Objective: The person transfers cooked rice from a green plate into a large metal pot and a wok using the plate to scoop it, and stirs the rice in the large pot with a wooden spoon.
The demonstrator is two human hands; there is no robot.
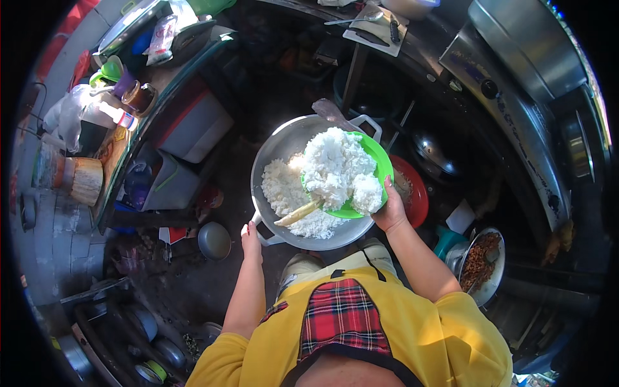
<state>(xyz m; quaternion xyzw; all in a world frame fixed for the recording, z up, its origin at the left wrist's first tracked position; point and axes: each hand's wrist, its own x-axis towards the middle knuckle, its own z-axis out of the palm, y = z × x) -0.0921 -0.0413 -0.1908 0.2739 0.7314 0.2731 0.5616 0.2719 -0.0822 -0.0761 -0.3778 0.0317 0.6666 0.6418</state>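
In front of me is a large grey metal pot [271, 140] with loop handles, cooked white rice [280, 186] inside it. My left hand [252, 243] grips the pot's near-left handle [272, 239]. My right hand [390, 209] holds the right rim of a bright green plate or bowl [383, 157] over the pot. A large mound of white rice [333, 162] fills the green dish. A pale, stick-like handle [297, 214] projects from beside the mound; its other end is hidden. The worn blade of a wooden paddle [330, 112] shows at the pot's far rim.
A red basin [417, 196] sits right of the pot, near a wok [433, 155]. Lower right, a bowl of brown food [481, 261] holds a spoon. A metal stove [512, 126] carries a big pot [532, 46]. Left is a cluttered counter [167, 72] with a plastic bin [169, 186] below.
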